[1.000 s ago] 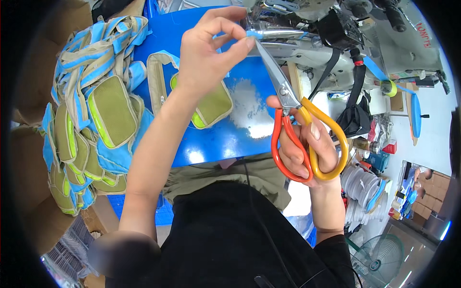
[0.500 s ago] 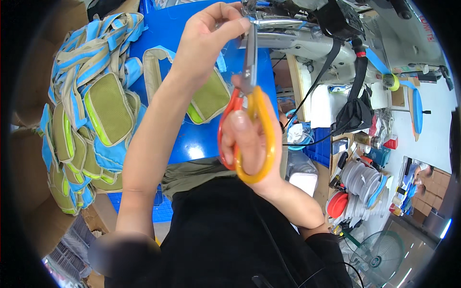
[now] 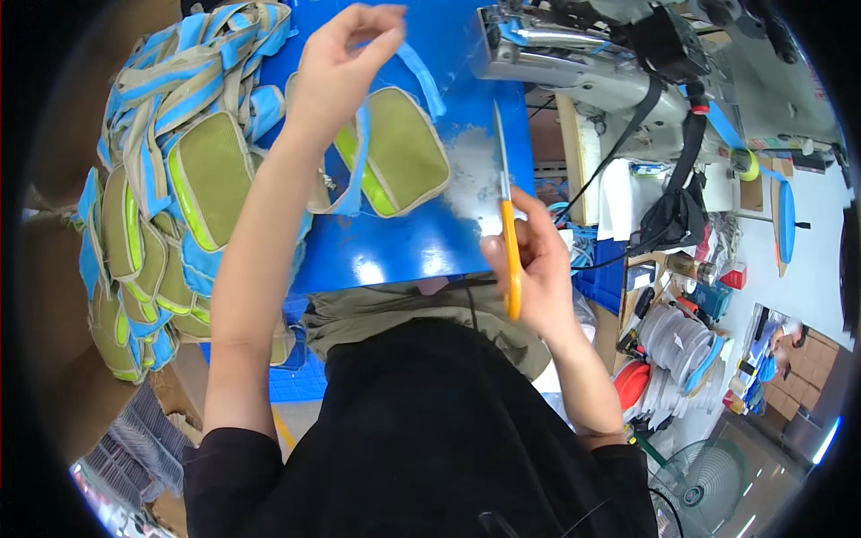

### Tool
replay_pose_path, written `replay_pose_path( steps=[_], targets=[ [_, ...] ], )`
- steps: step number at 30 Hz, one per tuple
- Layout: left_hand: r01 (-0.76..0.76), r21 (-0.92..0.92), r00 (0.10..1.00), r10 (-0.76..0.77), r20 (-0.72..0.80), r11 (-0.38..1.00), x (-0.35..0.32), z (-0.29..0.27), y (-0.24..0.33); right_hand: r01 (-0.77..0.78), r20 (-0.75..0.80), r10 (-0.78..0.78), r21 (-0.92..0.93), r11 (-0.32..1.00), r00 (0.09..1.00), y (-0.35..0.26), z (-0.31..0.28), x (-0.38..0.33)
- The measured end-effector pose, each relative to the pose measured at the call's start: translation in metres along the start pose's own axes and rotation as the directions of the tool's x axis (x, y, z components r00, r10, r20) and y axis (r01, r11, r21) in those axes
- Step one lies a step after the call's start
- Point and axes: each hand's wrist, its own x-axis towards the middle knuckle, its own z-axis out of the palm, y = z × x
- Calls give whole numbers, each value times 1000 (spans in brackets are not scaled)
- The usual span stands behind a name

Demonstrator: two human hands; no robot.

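The orange-handled scissors [image 3: 508,224] are gripped in the right hand [image 3: 543,278], with the blades pointing away from the body. The left hand [image 3: 336,76] has bent fingers; I cannot tell if they pinch anything. Between the hands, a green pouch [image 3: 408,152] lies on the blue bench [image 3: 395,255]. If the right hand swings left, the sharp tip might nick the pouch. Half a second ago, both hands were up by the sewing machine [image 3: 583,82]; now they are away from it.

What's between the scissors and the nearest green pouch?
In the head view, a pale, blotchy patch of the blue tabletop shows between the scissors and the green pouch.
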Motion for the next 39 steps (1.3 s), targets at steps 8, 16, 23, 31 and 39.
replay_pose_path(
  steps=[8, 16, 23, 31, 39],
  targets=[
    [-342, 769, 939, 233, 254, 539, -36, -33, -43, 22, -24, -64, -777, 629, 998, 72, -24, 50],
    [-471, 761, 880, 178, 441, 445, 7, -18, -60, 77, -47, -96, -307, 949, 994, 89, 47, 142],
    [-689, 724, 707, -178, 684, 46, 67, 1, -86, -45, 119, 49, -36, 998, 992, 89, 71, 127],
    [65, 913, 970, 189, -153, 403, 59, -82, -35, 31, -89, -20, 120, 992, 996, 115, 45, 68],
    [266, 743, 934, -354, -42, 614, -63, -46, -68, 175, -113, -165, 79, 981, 980, 73, 43, 53]
  ],
)
